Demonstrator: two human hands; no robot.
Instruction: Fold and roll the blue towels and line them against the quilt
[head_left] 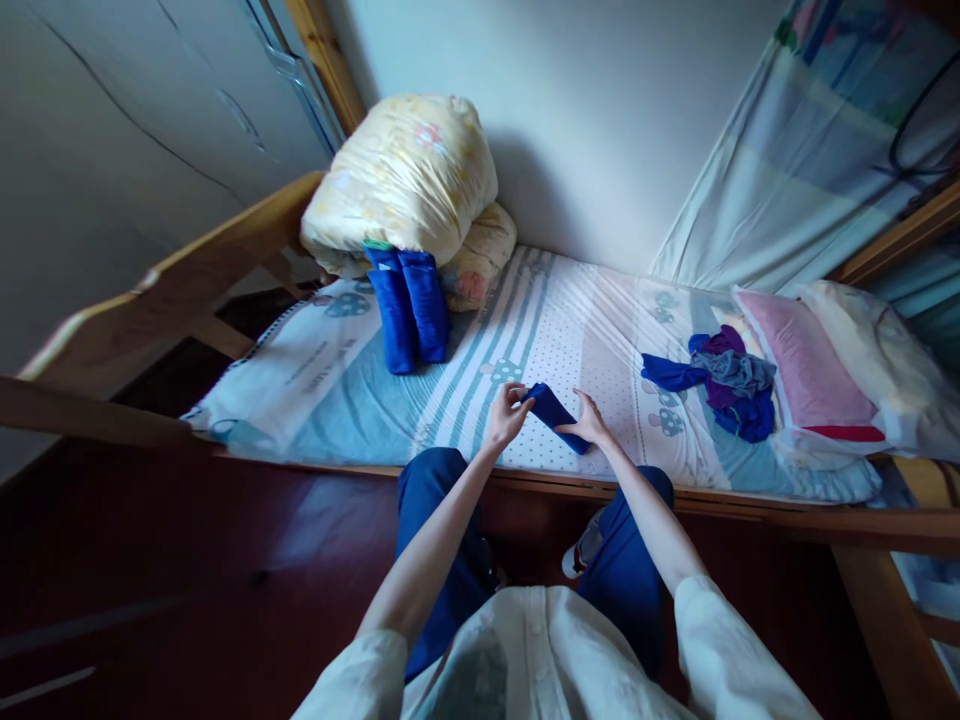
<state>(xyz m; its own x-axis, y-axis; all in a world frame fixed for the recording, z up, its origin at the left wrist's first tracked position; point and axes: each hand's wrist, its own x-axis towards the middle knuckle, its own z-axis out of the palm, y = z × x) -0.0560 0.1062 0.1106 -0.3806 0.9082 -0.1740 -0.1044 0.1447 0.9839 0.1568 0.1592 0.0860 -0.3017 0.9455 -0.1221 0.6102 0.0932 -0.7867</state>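
Note:
A small dark blue cloth, folded into a narrow strip, lies on the bed near its front edge. My left hand pinches the cloth's upper left end. My right hand grips its right side, fingers curled on it. Two rolled blue cloths stand side by side against a rolled yellow quilt at the far left of the bed. A loose heap of blue, purple and grey cloths lies to the right.
The mattress sheet is striped and dotted. A pink pillow lies at the right end. A wooden bed rail runs along the front and a wooden headboard stands at left. A hanging curtain is at back right.

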